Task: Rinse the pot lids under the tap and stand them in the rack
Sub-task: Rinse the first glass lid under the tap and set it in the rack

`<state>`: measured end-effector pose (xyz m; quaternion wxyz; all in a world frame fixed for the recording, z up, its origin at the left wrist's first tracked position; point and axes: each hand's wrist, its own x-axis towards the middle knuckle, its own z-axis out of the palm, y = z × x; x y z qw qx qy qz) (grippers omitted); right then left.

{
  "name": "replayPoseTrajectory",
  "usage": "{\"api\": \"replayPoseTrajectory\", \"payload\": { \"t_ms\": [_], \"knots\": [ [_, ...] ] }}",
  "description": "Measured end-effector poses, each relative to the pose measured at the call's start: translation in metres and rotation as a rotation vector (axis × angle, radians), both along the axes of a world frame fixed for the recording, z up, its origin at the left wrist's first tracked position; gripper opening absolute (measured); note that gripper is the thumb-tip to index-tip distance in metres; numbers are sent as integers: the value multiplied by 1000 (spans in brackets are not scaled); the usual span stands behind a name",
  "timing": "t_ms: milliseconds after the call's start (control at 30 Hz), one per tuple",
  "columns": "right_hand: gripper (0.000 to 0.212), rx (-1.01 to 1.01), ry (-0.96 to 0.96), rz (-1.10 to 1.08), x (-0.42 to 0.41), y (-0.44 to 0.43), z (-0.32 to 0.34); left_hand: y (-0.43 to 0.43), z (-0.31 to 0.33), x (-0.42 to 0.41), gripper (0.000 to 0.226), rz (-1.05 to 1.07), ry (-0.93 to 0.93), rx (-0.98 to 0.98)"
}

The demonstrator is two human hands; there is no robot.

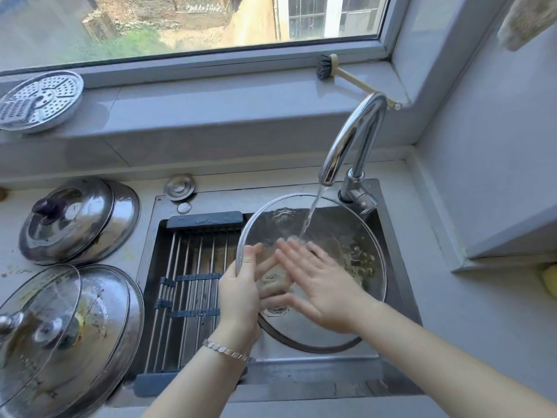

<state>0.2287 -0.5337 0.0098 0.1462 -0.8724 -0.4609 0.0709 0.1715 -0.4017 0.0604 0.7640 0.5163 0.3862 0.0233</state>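
Under the one chrome tap (352, 137), your left hand (241, 297) grips the rim of one round steel-rimmed glass lid (346, 236). Your right hand (322, 285) lies flat on it, grip wide. Two lid piles (78, 221) sit left of the tap.

daylit window (193, 22) above a grey sill (211, 98).

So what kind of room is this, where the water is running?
Most likely a home kitchen. A tap runs water onto a glass lid held over a steel sink, more pot lids wait on the counter, and a rack lies across the sink.
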Motion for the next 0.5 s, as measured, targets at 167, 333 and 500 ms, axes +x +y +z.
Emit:
{"api": "replayPoseTrajectory", "payload": {
  "t_ms": [167,333,500],
  "knots": [
    [81,-12,131,-149,9,14,10,-12,2,2,27,-28,52,29],
    [72,46,129,-44,11,22,7,-11,2,5,32,-34,56,22],
    [71,5,193,-426,35,11,0,-5,9,3,27,-8,40,83]
  ]
}}
